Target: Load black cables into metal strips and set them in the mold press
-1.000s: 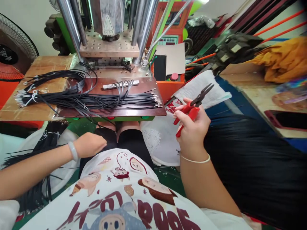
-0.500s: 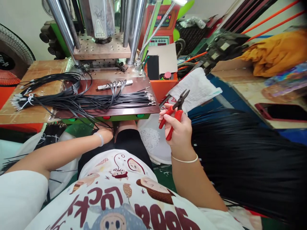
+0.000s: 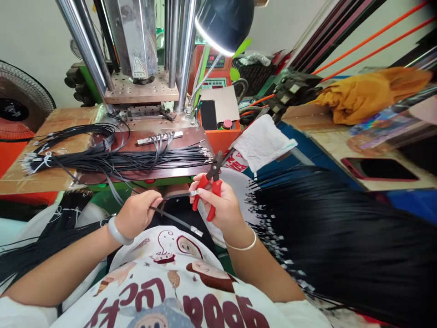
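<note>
My left hand [image 3: 138, 212] is closed around black cables [image 3: 175, 217] in front of my lap. One cable's silvery end connector [image 3: 196, 230] hangs free, pointing down to the right. Another cable stretches across to my right hand [image 3: 223, 207], whose thumb and finger pinch its metal connector [image 3: 194, 193]. The same right hand also holds red-handled pliers [image 3: 214, 177] in its palm, jaws pointing up and away. Beyond both hands, a tied bundle of black cables [image 3: 102, 160] lies on the brown work plate [image 3: 164, 172], with a metal strip [image 3: 160, 138] behind it.
Behind the plate rises a press machine [image 3: 141, 91] with steel columns. A lit lamp [image 3: 225, 27] hangs above. To my right lies a large mass of black cables [image 3: 341, 232]; a white cloth [image 3: 262, 143] and a phone [image 3: 380, 168] are farther back. A fan [image 3: 17, 105] stands left.
My left hand has come up from under the plate's edge with cables in it. My right hand has moved left and lower with the pliers and now pinches a connector. The view has shifted.
</note>
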### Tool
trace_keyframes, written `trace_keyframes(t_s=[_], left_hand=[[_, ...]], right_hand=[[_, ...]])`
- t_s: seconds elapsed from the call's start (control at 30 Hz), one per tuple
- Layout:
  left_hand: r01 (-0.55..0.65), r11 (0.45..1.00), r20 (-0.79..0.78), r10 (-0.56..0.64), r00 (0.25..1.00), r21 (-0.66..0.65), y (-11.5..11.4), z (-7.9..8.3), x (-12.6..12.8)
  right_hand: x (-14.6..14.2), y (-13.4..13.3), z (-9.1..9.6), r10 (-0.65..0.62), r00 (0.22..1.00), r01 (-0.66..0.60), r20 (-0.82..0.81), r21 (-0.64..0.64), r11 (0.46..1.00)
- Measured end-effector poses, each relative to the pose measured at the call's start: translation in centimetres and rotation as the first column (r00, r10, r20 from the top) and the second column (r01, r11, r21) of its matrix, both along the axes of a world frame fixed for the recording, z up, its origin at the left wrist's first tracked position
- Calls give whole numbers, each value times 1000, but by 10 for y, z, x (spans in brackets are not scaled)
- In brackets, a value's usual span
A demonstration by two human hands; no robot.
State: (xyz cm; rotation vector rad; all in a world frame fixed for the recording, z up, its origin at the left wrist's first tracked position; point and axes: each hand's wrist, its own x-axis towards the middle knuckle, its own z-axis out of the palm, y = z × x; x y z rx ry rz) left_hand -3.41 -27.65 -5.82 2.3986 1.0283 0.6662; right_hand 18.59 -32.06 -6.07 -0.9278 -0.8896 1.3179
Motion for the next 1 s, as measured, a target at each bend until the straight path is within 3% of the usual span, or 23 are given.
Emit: trace_keyframes(t_s=[0.23,0.43,0.53,0.63,0.8,0.9,0.97,1.0], left_hand=[[-23,978,-54,34,998,206,-2,-7,-2],[36,899,-163,40,986,436,-4,-11,-4],[15,890,-159,65,985,456,-2,-10,-5],[-31,891,-138,104,985,453,0,-7,-5],[20,869,-122,47,991,495,-7,-11,-1],[133,918,-66,-117,991,374,-10,-10,0],[294,952,0,-295,955,88,-7,-3,0],[379,919,42,-377,925,-110,-2,2,0]], right_hand=[[-1,-6,5,-47,999,47,9,25,999],[-5,-6,3,-92,987,82,134,82,993],[-6,-7,3,-67,990,62,122,47,997],[-9,-7,4,-50,999,50,-6,9,999],[-11,-4,5,-91,995,92,-49,30,995],[-7,-3,3,-117,993,112,19,184,977],[-4,-3,1,-113,990,81,90,302,950],[-3,-2,0,-103,987,54,126,346,937]])
